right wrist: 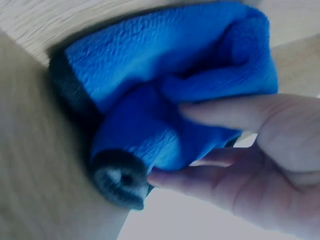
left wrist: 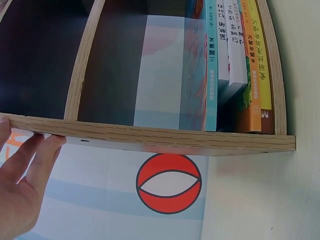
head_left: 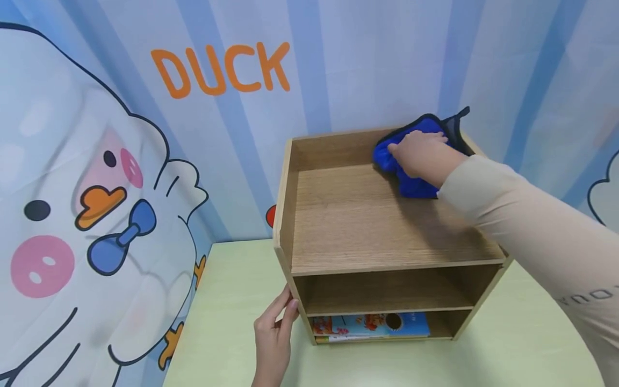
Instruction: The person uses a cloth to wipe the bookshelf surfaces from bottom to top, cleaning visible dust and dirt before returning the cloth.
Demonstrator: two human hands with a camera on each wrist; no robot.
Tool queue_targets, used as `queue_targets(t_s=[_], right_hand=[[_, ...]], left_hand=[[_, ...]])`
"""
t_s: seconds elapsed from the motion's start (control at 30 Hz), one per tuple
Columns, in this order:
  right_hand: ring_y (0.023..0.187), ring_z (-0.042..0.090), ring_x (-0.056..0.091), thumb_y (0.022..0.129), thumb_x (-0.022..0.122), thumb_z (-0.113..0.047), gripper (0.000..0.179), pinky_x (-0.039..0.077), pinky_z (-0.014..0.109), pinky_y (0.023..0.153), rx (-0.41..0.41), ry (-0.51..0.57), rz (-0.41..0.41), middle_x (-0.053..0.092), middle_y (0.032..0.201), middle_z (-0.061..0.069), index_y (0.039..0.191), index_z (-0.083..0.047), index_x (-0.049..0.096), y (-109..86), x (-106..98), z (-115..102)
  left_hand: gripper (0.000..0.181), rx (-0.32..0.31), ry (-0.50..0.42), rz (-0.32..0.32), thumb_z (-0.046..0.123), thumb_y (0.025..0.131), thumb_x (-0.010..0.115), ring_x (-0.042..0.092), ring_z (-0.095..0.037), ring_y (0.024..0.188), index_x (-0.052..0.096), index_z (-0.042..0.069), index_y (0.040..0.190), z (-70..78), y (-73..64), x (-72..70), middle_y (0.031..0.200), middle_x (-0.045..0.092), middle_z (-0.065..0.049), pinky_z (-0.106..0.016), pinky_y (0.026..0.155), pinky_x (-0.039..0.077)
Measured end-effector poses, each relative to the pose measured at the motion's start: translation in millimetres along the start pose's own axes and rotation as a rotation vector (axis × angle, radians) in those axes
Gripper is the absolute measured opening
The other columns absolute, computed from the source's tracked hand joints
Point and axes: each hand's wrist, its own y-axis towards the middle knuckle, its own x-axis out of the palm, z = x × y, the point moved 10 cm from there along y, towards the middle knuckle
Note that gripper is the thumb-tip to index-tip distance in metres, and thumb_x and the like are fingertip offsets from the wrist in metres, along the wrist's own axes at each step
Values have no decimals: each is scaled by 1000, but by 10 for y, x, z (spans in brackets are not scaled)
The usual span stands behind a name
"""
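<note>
A small wooden shelf unit [head_left: 348,215] has a railed top and lower compartments. At the back right of the top, my right hand [head_left: 425,153] grips a bunched blue cleaning cloth [head_left: 384,158] with dark edging. In the right wrist view, the thumb lies over the blue cloth [right wrist: 135,55] and the fingers hold it from below, in a corner of the wood. My left hand [head_left: 274,330] holds the left side panel near its front edge. In the left wrist view, that hand's thumb and fingers [left wrist: 42,160] stand on either side of the panel's edge.
Several thin books [left wrist: 211,75] are in the lowest compartment, a blue-covered one [head_left: 358,324] on top. The unit stands on a pale green table [head_left: 232,279]. Behind it hangs a striped curtain [head_left: 338,64] printed with a large duck [head_left: 96,177].
</note>
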Motion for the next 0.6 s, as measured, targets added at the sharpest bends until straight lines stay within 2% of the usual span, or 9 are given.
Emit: queue_targets(t_s=[0.13,0.23,0.3,0.47,0.6], right_hand=[[106,56,54,99,42,6,29,50,66,88,-106,7,39,48,119,45,125,10,54,-51,-80,-13],[90,44,58,98,43,8,23,53,59,79,-164,-1,86,55,106,37,112,9,61,-94,-122,1],[85,42,58,98,43,8,22,54,59,76,-180,-5,116,57,101,33,108,7,63,-118,-130,18],[83,45,60,100,43,5,23,55,64,70,-152,-39,96,57,99,29,111,4,64,-135,-73,62],[82,43,60,98,43,8,21,54,67,69,-120,-40,42,59,95,26,103,5,63,-137,-76,81]], left_hand=[[36,16,-4,-3,6,101,57,65,-27,111,60,3,137,14,7,6,132,62,-13,-35,72,59],[36,22,-7,-4,5,101,57,65,-27,111,59,3,137,14,6,19,132,62,-14,-34,72,59],[36,28,-8,-6,5,101,57,65,-27,111,59,3,137,16,5,31,132,62,-14,-33,73,59],[37,63,-16,-17,1,100,57,65,-30,111,59,1,137,46,0,58,133,61,-17,-30,73,59],[37,71,-14,-14,0,100,57,65,-31,110,59,1,137,57,1,58,132,61,-17,-32,72,59]])
